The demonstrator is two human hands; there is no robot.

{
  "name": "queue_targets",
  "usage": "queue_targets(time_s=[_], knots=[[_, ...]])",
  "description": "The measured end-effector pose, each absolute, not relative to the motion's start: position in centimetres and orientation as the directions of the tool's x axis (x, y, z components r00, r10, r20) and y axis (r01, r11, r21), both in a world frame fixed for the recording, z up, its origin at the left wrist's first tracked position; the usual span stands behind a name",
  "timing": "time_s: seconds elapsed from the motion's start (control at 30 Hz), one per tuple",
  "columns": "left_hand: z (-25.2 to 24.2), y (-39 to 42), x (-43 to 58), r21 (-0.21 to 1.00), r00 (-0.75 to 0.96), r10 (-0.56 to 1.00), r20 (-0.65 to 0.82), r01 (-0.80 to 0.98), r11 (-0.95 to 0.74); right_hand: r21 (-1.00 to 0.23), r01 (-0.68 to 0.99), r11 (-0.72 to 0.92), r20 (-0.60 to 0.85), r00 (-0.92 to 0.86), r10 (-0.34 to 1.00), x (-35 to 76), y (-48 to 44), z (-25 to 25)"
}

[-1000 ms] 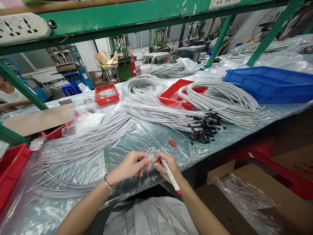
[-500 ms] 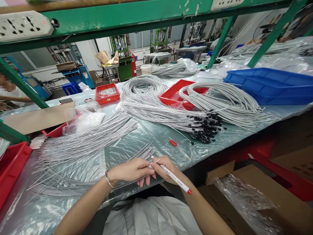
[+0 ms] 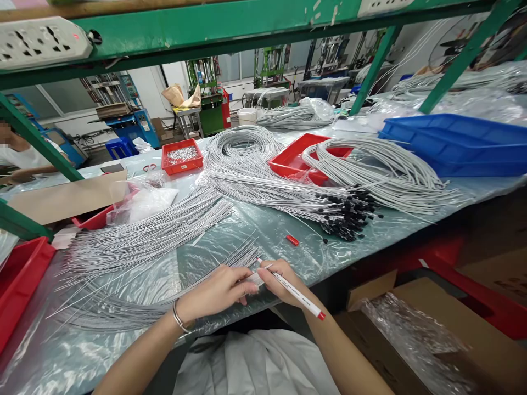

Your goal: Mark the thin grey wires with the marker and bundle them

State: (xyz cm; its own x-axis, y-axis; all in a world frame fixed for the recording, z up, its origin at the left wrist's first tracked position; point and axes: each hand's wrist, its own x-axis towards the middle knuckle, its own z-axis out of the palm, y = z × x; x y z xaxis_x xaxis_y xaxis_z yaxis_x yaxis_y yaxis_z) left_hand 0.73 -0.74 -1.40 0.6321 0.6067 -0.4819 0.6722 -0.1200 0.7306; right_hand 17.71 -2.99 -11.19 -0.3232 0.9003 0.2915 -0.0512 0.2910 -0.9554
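Observation:
My right hand (image 3: pixel 282 281) is closed around a white marker pen (image 3: pixel 300 293) with a red end, its tip pointing away from me toward the wire ends. Close beside it, my left hand (image 3: pixel 226 291) is curled over a bundle of thin grey cables (image 3: pixel 242 253) at the table's near edge. A few pale strands show between the two hands; the exact finger contact is partly hidden. Beyond my right hand lies a small red pen cap (image 3: pixel 292 240).
A larger spread of grey cables (image 3: pixel 152 236) lies to the left. Coiled cables with black ends (image 3: pixel 349 214) sit ahead, near a red tray (image 3: pixel 296 151) and a blue tray (image 3: pixel 453 145). A green frame bar (image 3: pixel 230 30) crosses above. An open cardboard box (image 3: pixel 453 307) stands at lower right.
My left hand has shifted slightly left, and its fingers have drawn a little away from my right hand. The marker stays in my right hand, which has moved slightly right.

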Motion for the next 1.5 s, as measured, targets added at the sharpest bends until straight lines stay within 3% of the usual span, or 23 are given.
queue_targets(time_s=[0.37, 0.8, 1.17, 1.5], knots=[[-0.82, -1.3, 1.67, 0.652, 0.612, 0.639, -0.466, 0.725, -0.22, -0.955, -0.045, 0.292, 0.292, -0.3, 0.908, 17.74, -2.95, -11.64], [-0.71, -0.54, 1.87, 0.702, 0.597, 0.613, -0.517, 0.706, -0.094, -0.931, -0.078, 0.356, 0.364, -0.265, 0.893, 17.78, -2.58, -11.29], [-1.04, -0.33, 1.45, 0.653, 0.565, 0.729, -0.387, 0.726, -0.216, -0.934, -0.059, 0.353, 0.356, -0.259, 0.898, 17.91, -2.73, -11.42], [-1.41, -0.88, 1.73, 0.758, 0.622, 0.594, -0.509, 0.651, -0.032, -0.919, -0.102, 0.382, 0.395, -0.268, 0.879, 17.54, -2.91, -11.09]])
